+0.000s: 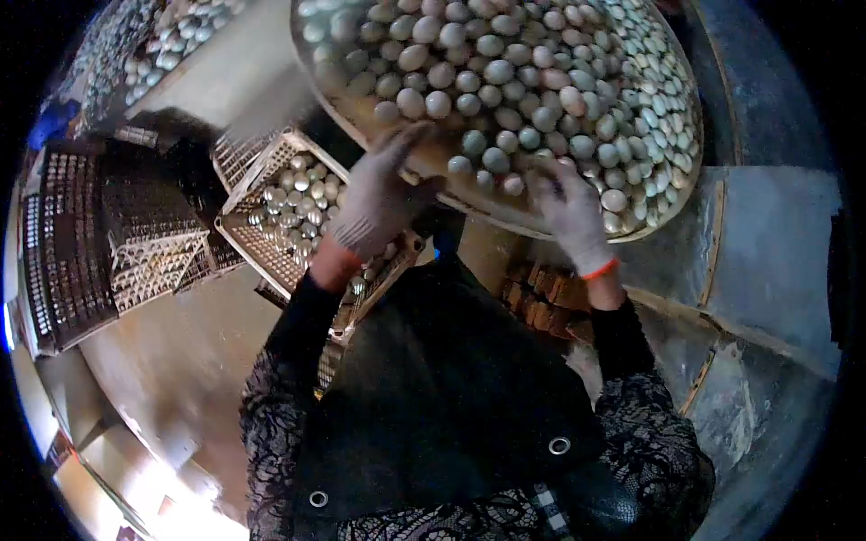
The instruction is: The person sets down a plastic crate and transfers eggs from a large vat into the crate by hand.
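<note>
Both my hands wear pale knitted gloves. My left hand [388, 189] is over the near-left rim of a big round tray [446, 185], its fingers bent and blurred; whether they hold anything is hidden. At the tray's near edge, my right hand [568, 207] has its fingers bent down beside the eggs, and their tips are smeared. Many pale green, white and pinkish eggs [498, 70] fill the tray. Close to my left hand, on its left side, a plastic crate [262, 248] holds shiny eggs [298, 198].
Dark stacked crates [68, 234] stand at the left, with a light crate [162, 266] among them. More eggs [171, 54] lie at the upper left beside a pale board [230, 77]. Bricks [550, 298] sit below the tray. Grey slabs [776, 252] are at the right.
</note>
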Motion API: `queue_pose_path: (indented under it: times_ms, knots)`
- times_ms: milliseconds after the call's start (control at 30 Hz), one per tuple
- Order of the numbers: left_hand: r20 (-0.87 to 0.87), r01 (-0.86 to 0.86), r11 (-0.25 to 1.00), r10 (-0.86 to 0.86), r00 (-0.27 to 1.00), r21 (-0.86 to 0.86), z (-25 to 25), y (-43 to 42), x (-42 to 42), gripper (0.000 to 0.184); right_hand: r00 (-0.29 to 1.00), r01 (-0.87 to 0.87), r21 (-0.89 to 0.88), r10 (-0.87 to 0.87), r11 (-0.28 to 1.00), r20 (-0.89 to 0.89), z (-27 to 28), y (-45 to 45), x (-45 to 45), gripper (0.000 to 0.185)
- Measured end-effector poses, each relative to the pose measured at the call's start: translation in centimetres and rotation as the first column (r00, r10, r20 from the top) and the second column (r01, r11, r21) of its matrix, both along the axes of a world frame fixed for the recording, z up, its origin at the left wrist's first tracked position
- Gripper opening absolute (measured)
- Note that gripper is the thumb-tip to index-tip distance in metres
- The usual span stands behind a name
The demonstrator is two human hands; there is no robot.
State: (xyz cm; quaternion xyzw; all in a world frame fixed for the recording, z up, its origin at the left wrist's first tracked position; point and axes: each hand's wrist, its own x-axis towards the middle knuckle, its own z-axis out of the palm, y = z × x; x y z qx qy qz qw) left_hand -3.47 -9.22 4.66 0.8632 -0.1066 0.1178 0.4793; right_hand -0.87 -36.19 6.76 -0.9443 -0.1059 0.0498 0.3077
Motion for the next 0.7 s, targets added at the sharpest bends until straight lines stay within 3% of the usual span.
queue_pose_path:
  times_ms: [67, 133, 200, 233, 267, 300, 333, 433, 467, 533, 567, 633, 667, 700]
  knots:
    - [-0.208, 0.229, 0.973, -0.231, 0.951, -0.034, -1.6, -2.4, 2.9, 0.067, 0.994, 0.07, -0.024, -0.072, 0.997, -0.076, -1.0, -4.5, 0.1, 0.036]
    - [-0.114, 0.274, 0.935, -0.254, 0.96, 0.225, -3.8, -4.0, 5.1, 0.069, 0.982, 0.11, -0.019, -0.111, 0.994, -0.152, -4.3, -6.6, 0.4, 0.04]
    - [-0.165, 0.436, 0.834, -0.404, 0.9, 0.339, -8.0, -5.5, 8.0, 0.095, 0.998, -0.041, -0.122, 0.047, 0.992, 0.046, -7.2, -7.4, 1.2, 0.057]
    - [-0.172, 0.45, 0.825, -0.416, 0.893, 0.342, -9.4, -6.2, 8.4, 0.095, 0.999, -0.027, -0.116, 0.032, 0.993, 0.041, -7.1, -6.9, 1.2, 0.057]
    - [-0.269, 0.465, 0.818, -0.39, 0.881, 0.339, -10.8, -7.1, 9.0, 0.099, 0.983, 0.027, -0.085, -0.042, 0.996, -0.178, -6.5, -5.9, 1.4, 0.061]
    - [-0.379, 0.448, 0.828, -0.316, 0.87, 0.338, -8.9, -7.8, 8.6, 0.104, 0.916, 0.084, -0.067, -0.103, 0.994, -0.388, -6.0, -4.7, 1.8, 0.066]
    - [-0.48, 0.429, 0.835, -0.235, 0.845, 0.345, -7.0, -8.5, 8.2, 0.109, 0.916, 0.09, -0.061, -0.106, 0.994, -0.388, -5.7, -3.5, 2.1, 0.066]
    - [-0.531, 0.38, 0.864, -0.163, 0.831, 0.33, -6.4, -9.4, 8.2, 0.113, 0.905, 0.178, -0.054, -0.185, 0.983, -0.382, -7.2, -2.4, 2.7, 0.069]
    - [-0.536, 0.379, 0.866, -0.16, 0.829, 0.327, -6.9, -9.4, 8.4, 0.113, 0.918, 0.087, 0.154, -0.02, 0.984, -0.397, -10.1, -3.0, 3.1, 0.061]
    - [-0.418, 0.393, 0.885, -0.268, 0.868, 0.249, -8.6, -9.3, 8.9, 0.112, 0.911, -0.004, 0.358, 0.151, 0.934, -0.384, -15.6, -4.4, 4.0, 0.056]
    - [-0.374, 0.401, 0.888, -0.302, 0.877, 0.223, -9.3, -9.3, 9.0, 0.111, 0.907, -0.071, 0.526, 0.274, 0.848, -0.32, -18.0, -5.2, 4.6, 0.054]
    - [-0.408, 0.286, 0.95, -0.214, 0.887, 0.123, -9.3, -9.5, 9.0, 0.099, 0.894, -0.135, 0.672, 0.383, 0.728, -0.234, -16.1, -4.8, 4.6, 0.052]
    - [-0.421, 0.242, 0.966, -0.184, 0.888, 0.089, -8.9, -9.6, 8.9, 0.095, 0.881, 0.057, 0.48, 0.182, 0.876, -0.437, -9.9, -2.8, 3.9, 0.051]
    - [-0.496, 0.259, 0.962, -0.185, 0.848, 0.084, -6.9, -9.5, 8.8, 0.104, 0.856, 0.144, 0.36, 0.067, 0.922, -0.513, -9.2, -2.4, 3.9, 0.051]
